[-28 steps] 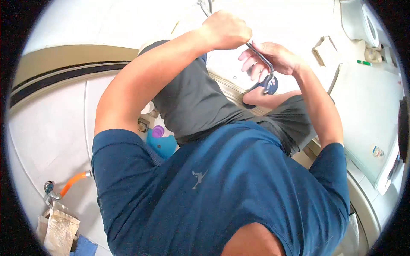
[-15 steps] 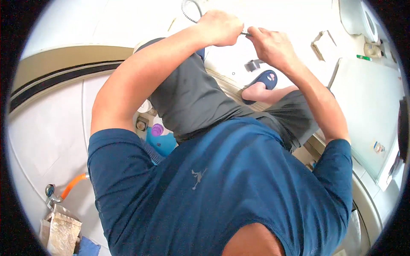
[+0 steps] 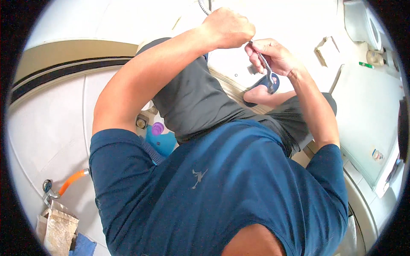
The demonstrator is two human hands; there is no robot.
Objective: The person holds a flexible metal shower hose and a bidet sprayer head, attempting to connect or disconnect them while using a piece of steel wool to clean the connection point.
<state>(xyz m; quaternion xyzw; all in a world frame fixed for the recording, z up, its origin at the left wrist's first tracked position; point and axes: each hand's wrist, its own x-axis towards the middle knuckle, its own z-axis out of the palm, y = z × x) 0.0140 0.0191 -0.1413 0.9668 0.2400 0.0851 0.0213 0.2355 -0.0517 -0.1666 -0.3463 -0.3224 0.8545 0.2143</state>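
My left hand (image 3: 230,28) is closed in a fist around a ribbed metal hose. The hose (image 3: 265,64) comes out of the fist and passes in front of my right hand (image 3: 277,56), its end hanging down over my foot. With thumb and fingers, my right hand pinches the hose close to the left fist. Another stretch of ribbed hose shows beyond my left hand, at the top edge. Behind the right fingers a dark, toothed round piece (image 3: 253,69) lies on the pale floor, partly covered. A small ring (image 3: 236,75) lies left of it.
My foot in a dark blue slipper (image 3: 276,81) stands below the hose. A blue container with a purple cap (image 3: 157,128) sits left of my leg. At the lower left are a tap with an orange hose (image 3: 72,181) and a worn box (image 3: 62,228). A whitish panel (image 3: 367,119) stands right.
Both hands have shifted slightly right and nearer. My right hand has turned to show its fingers, and a hose end now hangs past it toward the foot.
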